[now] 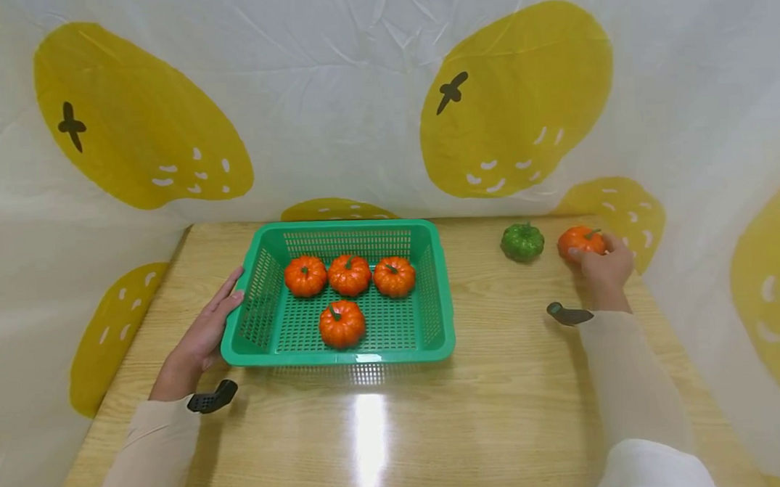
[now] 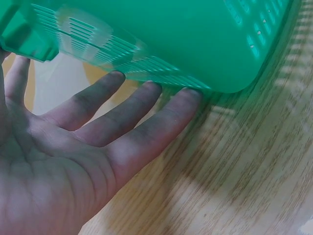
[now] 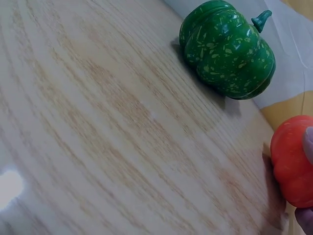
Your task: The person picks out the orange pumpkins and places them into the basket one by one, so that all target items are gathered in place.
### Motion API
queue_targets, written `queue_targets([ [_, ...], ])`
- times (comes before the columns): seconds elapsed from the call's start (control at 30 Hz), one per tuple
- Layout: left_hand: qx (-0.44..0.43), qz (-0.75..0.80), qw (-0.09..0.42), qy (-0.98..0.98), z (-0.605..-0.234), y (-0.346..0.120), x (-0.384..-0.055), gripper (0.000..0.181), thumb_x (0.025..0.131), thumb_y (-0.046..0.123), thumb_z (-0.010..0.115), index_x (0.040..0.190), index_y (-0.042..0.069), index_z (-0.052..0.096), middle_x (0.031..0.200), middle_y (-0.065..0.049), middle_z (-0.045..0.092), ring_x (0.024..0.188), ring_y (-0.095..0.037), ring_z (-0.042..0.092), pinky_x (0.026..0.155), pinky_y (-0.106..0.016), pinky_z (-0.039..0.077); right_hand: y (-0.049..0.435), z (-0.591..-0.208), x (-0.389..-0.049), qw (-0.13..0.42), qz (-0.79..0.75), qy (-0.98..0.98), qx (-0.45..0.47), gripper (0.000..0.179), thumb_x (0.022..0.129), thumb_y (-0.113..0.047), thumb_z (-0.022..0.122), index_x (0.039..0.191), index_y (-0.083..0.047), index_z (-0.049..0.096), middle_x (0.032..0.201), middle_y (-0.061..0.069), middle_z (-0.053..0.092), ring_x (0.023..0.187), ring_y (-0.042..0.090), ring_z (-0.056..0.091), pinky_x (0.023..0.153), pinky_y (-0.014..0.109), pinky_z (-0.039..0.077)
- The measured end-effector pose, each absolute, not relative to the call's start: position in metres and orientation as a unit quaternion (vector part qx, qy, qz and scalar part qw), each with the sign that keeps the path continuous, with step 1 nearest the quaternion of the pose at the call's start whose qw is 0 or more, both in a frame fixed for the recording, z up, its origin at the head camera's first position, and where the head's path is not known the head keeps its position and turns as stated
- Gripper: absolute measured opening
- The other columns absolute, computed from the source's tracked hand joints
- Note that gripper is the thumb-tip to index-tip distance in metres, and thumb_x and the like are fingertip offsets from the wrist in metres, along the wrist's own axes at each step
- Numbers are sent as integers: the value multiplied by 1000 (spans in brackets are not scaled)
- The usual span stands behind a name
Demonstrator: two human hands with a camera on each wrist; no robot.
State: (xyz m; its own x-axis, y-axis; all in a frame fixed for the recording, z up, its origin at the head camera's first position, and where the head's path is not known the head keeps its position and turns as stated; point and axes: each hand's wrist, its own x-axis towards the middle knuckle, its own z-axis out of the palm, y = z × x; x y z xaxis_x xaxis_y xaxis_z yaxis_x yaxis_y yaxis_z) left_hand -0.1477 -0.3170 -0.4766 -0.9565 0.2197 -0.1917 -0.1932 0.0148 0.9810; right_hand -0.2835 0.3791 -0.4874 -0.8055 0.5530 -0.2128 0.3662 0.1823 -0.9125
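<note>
A green plastic basket [image 1: 339, 358] stands on the table, with several small orange pumpkins [image 1: 342, 325] inside. My left hand [image 1: 208, 329] is at its left side. In the left wrist view, nearly straight fingers [image 2: 139, 129] touch the slotted wall of the basket [image 2: 161, 39]. On the far right, my right hand [image 1: 608, 267] grips another orange pumpkin [image 1: 579, 241] between thumb and fingers. The right wrist view shows this pumpkin [image 3: 292, 164] at its edge, most of the hand out of sight. Left of it sits a speckled green pumpkin [image 1: 522, 243].
The wooden table [image 1: 502, 406] ends at a white sheet [image 1: 332, 108] with large yellow fruit prints, hung behind and at both sides. A dark strap end sticks out at each wrist. Light glares off the table's front middle.
</note>
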Motion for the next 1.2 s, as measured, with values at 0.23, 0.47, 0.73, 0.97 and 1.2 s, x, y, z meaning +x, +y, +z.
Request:
queue_targets([
  [0.23,8,703,149,695,-475,-317,-147,62,114,43,36,166,47,4,141,9,41,110,-10,65,88,-31,61,383,-487,-284,82,563,-766,-299,79,93,-17,79,161,-24,40,169,-4,33,156,14,29,127,27,29],
  [0.47,9,706,151,692,-474,-316,-146,62,114,44,37,166,48,4,140,9,42,110,-10,66,88,-32,61,383,-475,-284,79,562,-769,-295,86,89,-18,83,162,-23,37,166,-6,37,154,17,37,123,26,36],
  [0.73,1,705,162,690,-471,-317,-146,63,113,43,38,166,48,4,140,7,44,109,-11,68,86,-34,62,376,-457,-280,93,574,-758,-295,80,85,-13,87,154,-29,51,161,-5,48,147,15,49,113,20,45],
  [0.97,-10,715,176,677,-465,-319,-147,65,113,41,41,166,47,5,130,9,57,105,-11,71,84,-35,63,371,-442,-273,92,566,-771,-277,82,85,-16,87,156,-27,47,161,-6,47,146,13,48,108,16,47],
  [1.2,-12,739,180,649,-463,-321,-146,64,113,33,43,166,46,9,123,8,67,102,-14,74,82,-39,64,359,-426,-267,100,585,-764,-253,82,82,-6,89,153,-25,52,158,-8,49,144,11,51,109,17,47],
])
